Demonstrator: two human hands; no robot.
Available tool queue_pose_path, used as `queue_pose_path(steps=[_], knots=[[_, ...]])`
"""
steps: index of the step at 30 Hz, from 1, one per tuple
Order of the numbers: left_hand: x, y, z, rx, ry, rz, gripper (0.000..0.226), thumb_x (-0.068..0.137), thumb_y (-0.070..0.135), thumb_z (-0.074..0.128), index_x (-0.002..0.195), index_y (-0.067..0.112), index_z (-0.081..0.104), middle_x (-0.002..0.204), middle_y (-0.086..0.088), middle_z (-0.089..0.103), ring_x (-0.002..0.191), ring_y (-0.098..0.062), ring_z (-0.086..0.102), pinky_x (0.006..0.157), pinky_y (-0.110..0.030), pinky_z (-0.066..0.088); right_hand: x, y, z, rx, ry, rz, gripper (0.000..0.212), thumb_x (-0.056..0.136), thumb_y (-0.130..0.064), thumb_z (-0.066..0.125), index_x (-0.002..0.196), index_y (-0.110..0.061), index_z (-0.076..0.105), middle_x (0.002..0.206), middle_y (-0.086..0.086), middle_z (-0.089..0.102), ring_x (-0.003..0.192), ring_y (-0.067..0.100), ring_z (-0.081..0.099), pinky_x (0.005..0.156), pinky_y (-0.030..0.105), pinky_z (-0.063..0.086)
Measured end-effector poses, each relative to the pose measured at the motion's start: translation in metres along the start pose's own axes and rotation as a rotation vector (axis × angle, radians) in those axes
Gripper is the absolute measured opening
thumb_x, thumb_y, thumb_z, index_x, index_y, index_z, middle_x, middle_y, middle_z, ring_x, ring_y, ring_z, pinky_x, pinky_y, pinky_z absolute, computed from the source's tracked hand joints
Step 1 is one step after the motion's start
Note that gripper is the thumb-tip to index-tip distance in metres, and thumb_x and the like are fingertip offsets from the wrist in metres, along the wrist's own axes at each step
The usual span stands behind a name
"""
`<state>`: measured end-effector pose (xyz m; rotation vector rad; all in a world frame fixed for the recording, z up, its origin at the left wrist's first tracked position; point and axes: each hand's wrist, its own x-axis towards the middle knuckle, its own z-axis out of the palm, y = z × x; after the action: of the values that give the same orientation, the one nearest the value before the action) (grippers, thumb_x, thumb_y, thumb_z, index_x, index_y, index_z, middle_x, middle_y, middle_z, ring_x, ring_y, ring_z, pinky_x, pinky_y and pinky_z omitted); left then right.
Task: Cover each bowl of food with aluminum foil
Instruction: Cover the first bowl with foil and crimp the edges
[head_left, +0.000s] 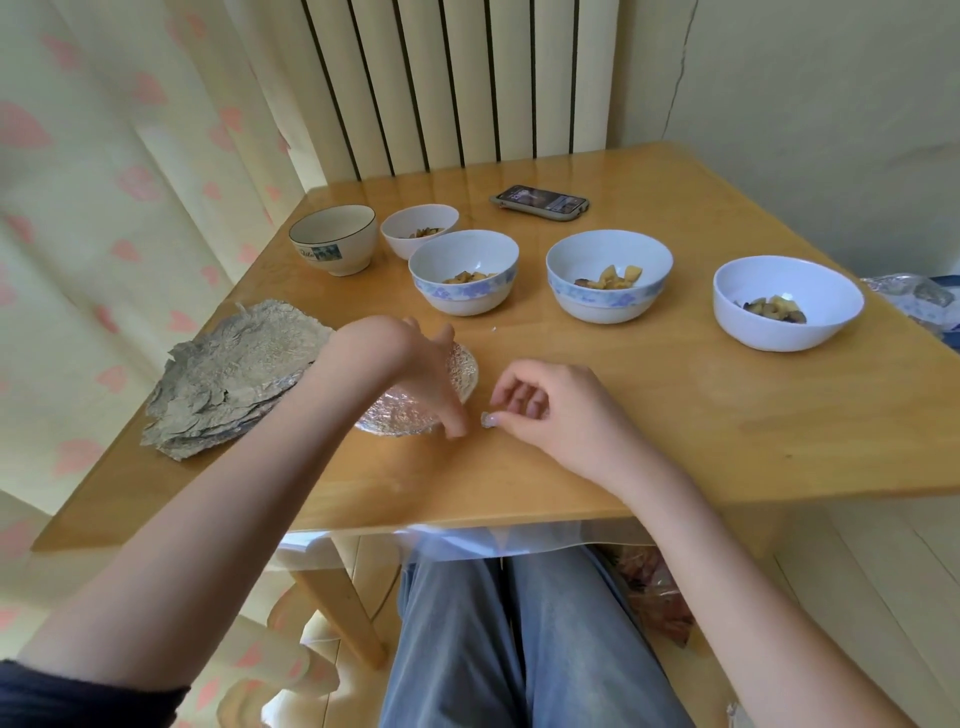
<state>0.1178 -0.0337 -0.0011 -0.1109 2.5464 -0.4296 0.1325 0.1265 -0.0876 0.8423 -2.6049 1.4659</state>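
While my right hand (550, 410) pinches a small foil scrap (488, 419) on the wooden table (675, 415), my left hand (410, 364) reaches down over a foil-covered bowl (415, 410), fingers loosely spread, one tip touching the wood just beside the scrap. Left of my hands lies a stack of crumpled foil (234, 379). Beyond them stand five uncovered bowls (609, 275) and a phone (540, 202), before a radiator (441, 83), curtain (104, 156) and wall (831, 104).

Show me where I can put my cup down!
Bare wood lies right of the right hand, in front of the plain white bowl, and behind the bowls beside the phone. The left side is crowded: foil stack, glass dish, both hands.
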Motion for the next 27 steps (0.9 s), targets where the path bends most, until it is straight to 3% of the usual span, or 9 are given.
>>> queue_pose_path(steps=[3,6,8,11,14,17,22,27], knots=[[-0.002,-0.008,-0.001,-0.017,-0.019,0.079,0.144,0.052,0.077,0.074,0.147,0.038,-0.028,0.159,-0.006,-0.026,0.149,-0.039,0.002,0.114,-0.053,0.020,-0.003,-0.002,0.002,-0.036,0.019,-0.002,0.012,0.076,-0.021,0.076,0.080,-0.023,0.065,0.064,-0.014,0.055,0.058,0.006,0.048,0.062,0.029,0.048],[-0.003,-0.026,0.000,-0.012,-0.028,0.243,0.152,0.047,0.063,0.085,0.140,0.049,-0.033,0.157,0.004,-0.030,0.146,-0.033,-0.020,0.117,-0.057,0.007,-0.009,-0.007,0.010,-0.090,0.038,-0.031,0.010,0.076,-0.018,0.074,0.081,-0.022,0.066,0.069,-0.013,0.056,0.064,0.006,0.049,0.066,0.029,0.048],[0.000,-0.030,0.008,-0.045,0.005,0.358,0.149,0.050,0.049,0.091,0.140,0.056,-0.027,0.159,0.009,-0.020,0.149,-0.030,-0.011,0.117,-0.056,0.016,-0.010,-0.011,0.017,-0.102,0.051,-0.047,0.011,0.076,-0.018,0.075,0.083,-0.021,0.068,0.074,-0.011,0.057,0.067,0.004,0.048,0.068,0.028,0.047],[0.008,-0.035,0.021,-0.142,0.142,0.451,0.118,0.057,0.037,0.084,0.138,0.063,0.002,0.147,0.010,0.013,0.138,-0.028,0.021,0.107,-0.051,0.037,-0.008,-0.015,0.024,-0.102,0.071,-0.054,0.018,0.074,-0.023,0.078,0.089,-0.021,0.066,0.079,-0.008,0.057,0.071,0.006,0.049,0.072,0.031,0.048],[0.013,-0.053,0.023,-0.438,0.167,0.467,0.094,0.051,0.035,0.076,0.127,0.057,0.026,0.136,0.006,0.028,0.127,-0.023,0.038,0.103,-0.042,0.042,-0.002,-0.021,0.027,-0.091,0.128,-0.068,0.027,0.073,-0.032,0.079,0.094,-0.023,0.064,0.078,-0.013,0.052,0.075,0.008,0.048,0.073,0.032,0.047],[0.016,-0.068,0.029,-0.607,0.173,0.504,0.087,0.046,0.037,0.075,0.118,0.058,0.030,0.130,0.005,0.036,0.123,-0.017,0.042,0.098,-0.033,0.043,0.005,-0.029,0.034,-0.081,0.155,-0.087,0.034,0.071,-0.040,0.079,0.093,-0.023,0.061,0.080,-0.011,0.054,0.077,0.010,0.049,0.070,0.036,0.048],[0.018,-0.070,0.032,-0.648,0.171,0.516,0.083,0.041,0.039,0.073,0.110,0.058,0.031,0.124,0.003,0.041,0.116,-0.017,0.047,0.090,-0.033,0.048,0.019,-0.038,0.040,-0.129,0.145,-0.096,0.033,0.069,-0.044,0.079,0.088,-0.024,0.060,0.077,-0.009,0.057,0.070,0.009,0.049,0.066,0.036,0.050],[0.018,-0.071,0.029,-0.612,0.153,0.513,0.088,0.039,0.051,0.079,0.110,0.060,0.029,0.127,0.004,0.039,0.118,-0.017,0.047,0.097,-0.036,0.045,0.026,-0.034,0.033,-0.007,0.071,-0.071,0.031,0.067,-0.039,0.083,0.083,-0.022,0.063,0.069,-0.009,0.061,0.061,0.003,0.051,0.067,0.038,0.052]])
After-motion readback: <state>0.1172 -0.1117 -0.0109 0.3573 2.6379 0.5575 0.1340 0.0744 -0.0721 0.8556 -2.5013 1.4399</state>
